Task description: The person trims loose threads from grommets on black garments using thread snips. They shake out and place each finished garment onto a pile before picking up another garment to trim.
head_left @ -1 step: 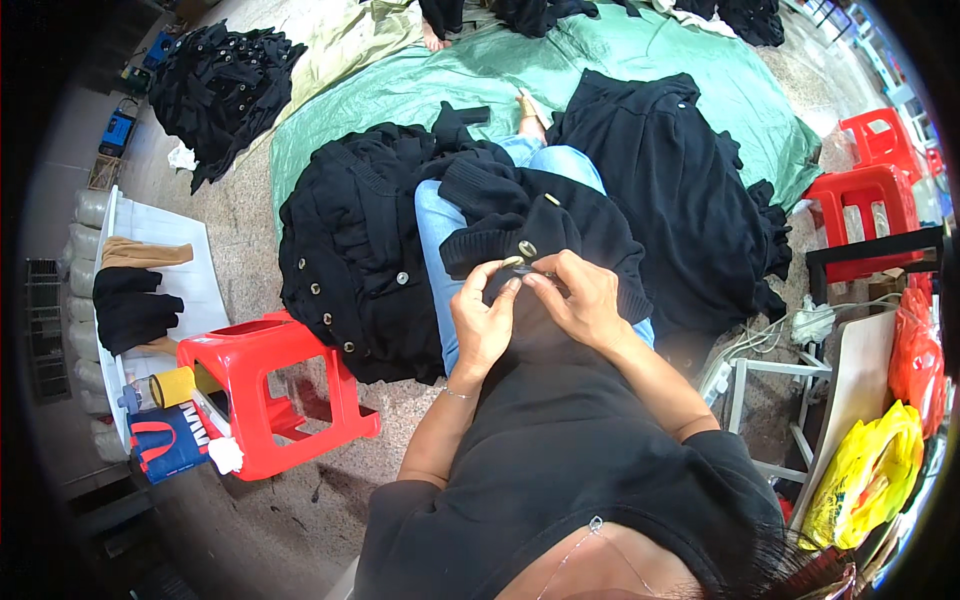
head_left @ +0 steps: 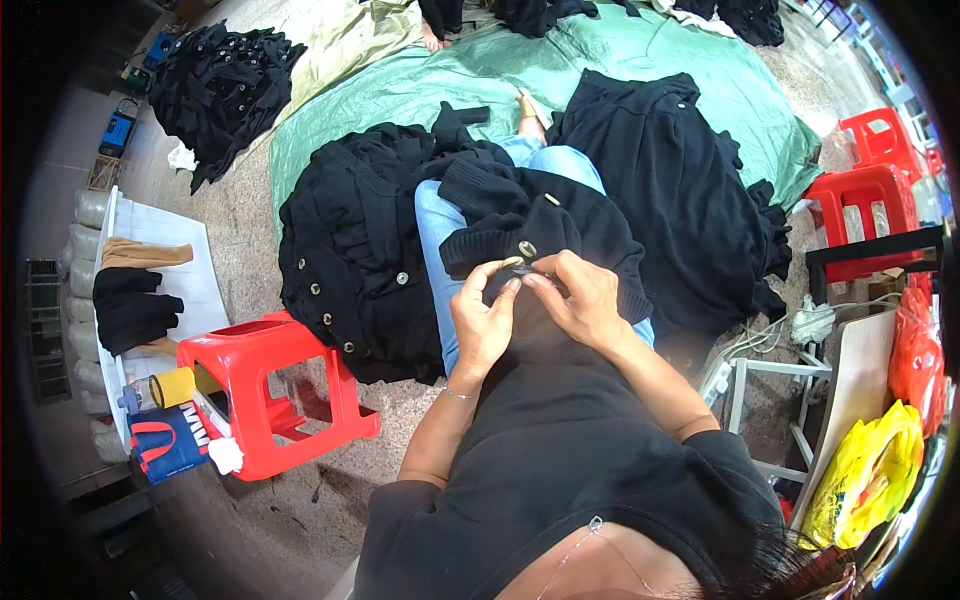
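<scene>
A black knit cardigan [head_left: 590, 225] with ribbed edges lies across my lap. My left hand [head_left: 484, 325] is closed in a pinch on it, thumb and forefinger at the edge of the cloth. Opposite, my right hand [head_left: 583, 300] pinches the same spot, its fingertips almost meeting the left ones. A small dark button [head_left: 521, 268] shows between the fingertips, partly covered by them. Just beyond sits a shiny gold-rimmed button [head_left: 527, 248] on the cardigan, and farther up there is a pale button [head_left: 552, 199] seen edge-on.
Heaped black garments [head_left: 345, 240] with metallic buttons lie left of my legs; another black garment pile [head_left: 665, 190] lies right. A green sheet [head_left: 700, 60] spreads beneath. A red stool [head_left: 240, 350] stands at left, another red stool [head_left: 870, 200] at right, near a yellow plastic bag [head_left: 870, 475].
</scene>
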`<state>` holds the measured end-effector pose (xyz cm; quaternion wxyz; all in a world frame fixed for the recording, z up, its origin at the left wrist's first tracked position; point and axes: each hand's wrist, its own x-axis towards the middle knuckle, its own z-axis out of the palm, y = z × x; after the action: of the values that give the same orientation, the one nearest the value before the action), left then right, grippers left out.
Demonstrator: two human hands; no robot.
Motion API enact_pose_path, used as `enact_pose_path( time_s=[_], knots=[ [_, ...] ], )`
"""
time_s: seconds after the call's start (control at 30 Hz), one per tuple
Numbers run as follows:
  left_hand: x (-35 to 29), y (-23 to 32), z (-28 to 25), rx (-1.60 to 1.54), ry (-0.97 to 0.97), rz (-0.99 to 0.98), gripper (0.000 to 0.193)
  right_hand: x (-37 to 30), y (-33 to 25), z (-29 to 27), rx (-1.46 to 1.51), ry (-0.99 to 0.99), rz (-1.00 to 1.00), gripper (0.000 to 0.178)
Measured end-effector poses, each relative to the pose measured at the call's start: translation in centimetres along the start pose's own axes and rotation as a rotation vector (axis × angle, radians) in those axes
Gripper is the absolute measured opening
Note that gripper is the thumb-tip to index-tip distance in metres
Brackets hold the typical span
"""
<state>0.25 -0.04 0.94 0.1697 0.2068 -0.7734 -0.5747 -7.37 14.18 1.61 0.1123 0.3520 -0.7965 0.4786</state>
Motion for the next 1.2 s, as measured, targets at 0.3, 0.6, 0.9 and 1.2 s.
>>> enact_pose_path(
  time_s=[0.3,0.6,0.9,1.2],
  knots=[
    [0.0,0.1,0.1,0.002,-0.01,0.014,0.022,-0.9,0.9,1.6,0.393,0.127,0.424,0.016],
    [-0.6,3.0,-0.9,-0.221,-0.167,-0.035,0.024,2.7,0.6,-0.5,0.537,0.127,0.347,0.012],
    [-0.7,4.7,-1.6,-0.521,-0.297,-0.19,0.019,5.8,-0.2,-3.4,-0.013,0.291,0.194,0.021],
    [-0.4,2.4,-1.5,-0.419,-0.188,-0.177,0.019,1.1,0.2,-2.0,0.322,-0.025,0.04,0.035]
  ],
)
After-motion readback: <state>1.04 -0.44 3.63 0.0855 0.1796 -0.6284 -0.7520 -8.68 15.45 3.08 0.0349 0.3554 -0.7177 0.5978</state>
